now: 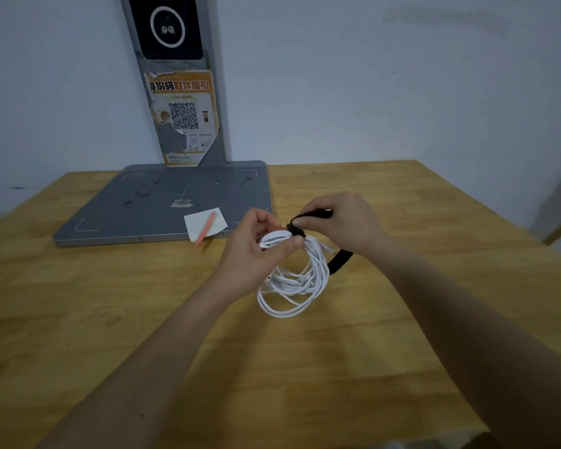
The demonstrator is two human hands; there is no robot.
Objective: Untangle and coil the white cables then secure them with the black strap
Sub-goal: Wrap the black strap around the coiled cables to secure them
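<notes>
Both hands hold the work above the surface [305, 367]: our left hand [256, 251] grips the coiled cables [292, 280], our right hand [344, 222] pinches the strap [308, 218]. Loosening either grip could spring the loops apart.

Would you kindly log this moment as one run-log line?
stage: strapping | white cables: coiled, gripped by left hand | black strap: around coil top, end pinched by right hand | fastened: cannot tell
</notes>
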